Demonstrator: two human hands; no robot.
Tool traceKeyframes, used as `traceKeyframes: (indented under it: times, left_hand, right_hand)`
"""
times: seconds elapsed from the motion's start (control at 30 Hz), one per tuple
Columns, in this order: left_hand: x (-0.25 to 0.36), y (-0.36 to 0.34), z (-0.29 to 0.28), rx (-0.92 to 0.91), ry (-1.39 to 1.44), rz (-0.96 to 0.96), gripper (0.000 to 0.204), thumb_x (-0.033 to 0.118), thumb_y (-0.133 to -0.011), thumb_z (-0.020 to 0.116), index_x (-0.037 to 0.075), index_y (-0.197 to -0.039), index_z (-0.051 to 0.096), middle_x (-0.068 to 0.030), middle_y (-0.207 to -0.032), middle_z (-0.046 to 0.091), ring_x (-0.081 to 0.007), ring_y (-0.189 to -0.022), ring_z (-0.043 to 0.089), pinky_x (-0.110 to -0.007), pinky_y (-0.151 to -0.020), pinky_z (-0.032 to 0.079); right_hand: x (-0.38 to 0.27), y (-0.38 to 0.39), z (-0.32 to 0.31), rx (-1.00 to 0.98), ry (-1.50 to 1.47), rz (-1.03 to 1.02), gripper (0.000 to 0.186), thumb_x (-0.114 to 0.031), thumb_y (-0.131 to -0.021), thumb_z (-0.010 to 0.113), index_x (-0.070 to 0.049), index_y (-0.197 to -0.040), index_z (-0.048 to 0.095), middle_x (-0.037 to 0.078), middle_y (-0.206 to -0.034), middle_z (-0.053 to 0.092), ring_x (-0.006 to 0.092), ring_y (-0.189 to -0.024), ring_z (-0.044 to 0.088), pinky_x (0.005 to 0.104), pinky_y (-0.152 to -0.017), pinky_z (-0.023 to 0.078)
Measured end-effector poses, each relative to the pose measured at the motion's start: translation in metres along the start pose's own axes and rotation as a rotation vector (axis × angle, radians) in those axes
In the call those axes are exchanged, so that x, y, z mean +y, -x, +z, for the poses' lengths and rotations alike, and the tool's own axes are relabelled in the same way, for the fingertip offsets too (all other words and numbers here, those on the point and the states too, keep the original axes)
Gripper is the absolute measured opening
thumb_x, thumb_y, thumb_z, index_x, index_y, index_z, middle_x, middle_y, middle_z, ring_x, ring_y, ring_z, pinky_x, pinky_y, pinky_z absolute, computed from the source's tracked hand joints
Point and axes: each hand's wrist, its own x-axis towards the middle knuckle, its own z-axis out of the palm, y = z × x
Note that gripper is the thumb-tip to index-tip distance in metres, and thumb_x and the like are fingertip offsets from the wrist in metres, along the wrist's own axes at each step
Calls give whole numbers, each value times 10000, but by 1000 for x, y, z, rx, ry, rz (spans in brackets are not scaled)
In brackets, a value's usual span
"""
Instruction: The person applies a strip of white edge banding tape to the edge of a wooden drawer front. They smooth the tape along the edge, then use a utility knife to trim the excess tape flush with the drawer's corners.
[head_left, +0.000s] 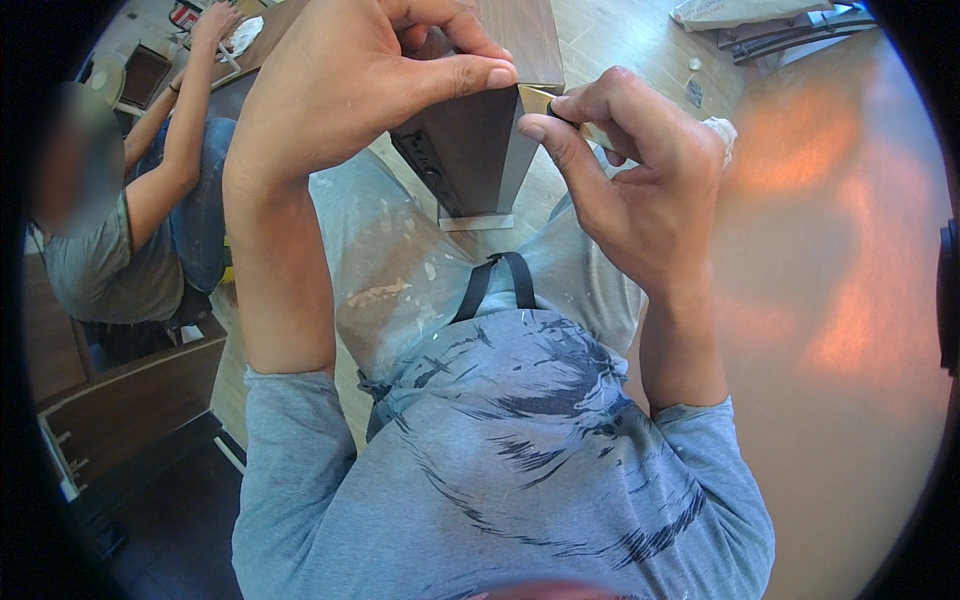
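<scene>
In front of me stands a dark brown wooden furniture piece (470, 150) with a lighter wood-grain top (525, 45). My left hand (400, 85) rests at its near top edge, thumb and forefinger pinched close together by the corner. What lies between those fingertips, if anything, is too small to make out. My right hand (640, 170) is closed around a small flat-bladed tool, apparently a putty knife (535, 100). Its yellowish metal blade touches or nearly touches the same corner; fingers hide most of the handle. Some white crumpled material (722, 138) shows behind my right hand.
At the left another person (90, 250) sits low, arms reaching toward a brown board with a white crumpled cloth (245, 35). Brown wooden panels (140, 400) lie at lower left. A large smooth brown surface (830, 300) fills the right side. A pale bag (745, 12) lies at far right.
</scene>
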Motion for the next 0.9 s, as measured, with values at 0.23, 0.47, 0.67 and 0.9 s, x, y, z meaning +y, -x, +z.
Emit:
traceKeyframes:
  times: [0.23, 0.47, 0.67, 0.9]
  left_hand:
    - [8, 2, -1, -3, -112, -49, 168, 120, -875, 930, -25, -909, 851, -13, -839, 674, -76, -746, 567, -256, -645, 417]
    - [2, 1, 0, 7, -55, 30, 184, 147, -872, 939, -13, -910, 859, -17, -847, 679, -82, -768, 576, -262, -663, 426]
    - [8, 1, 2, -1, -42, 11, 181, 139, -879, 935, -19, -921, 857, -27, -869, 693, -88, -792, 599, -263, -687, 451]
    - [1, -2, 1, -17, 5, 48, 169, 121, -884, 927, -22, -941, 858, -36, -875, 702, -96, -795, 608, -271, -699, 464]
  right_hand:
    - [-2, -6, -12, -96, 15, 30, 237, -128, -881, 934, -34, -857, 719, 44, -815, 782, 85, -681, 683, 248, -566, 466]
    - [-4, -9, -16, -133, -38, 49, 242, -84, -895, 915, -13, -846, 689, 73, -849, 778, 111, -748, 712, 258, -603, 491]
    - [-2, -9, -17, -140, -55, 64, 240, -67, -893, 912, 7, -853, 688, 93, -851, 777, 138, -802, 752, 274, -662, 551]
    - [0, -8, -20, -156, -89, 128, 238, -41, -891, 910, 21, -856, 683, 104, -855, 772, 145, -823, 754, 279, -694, 569]
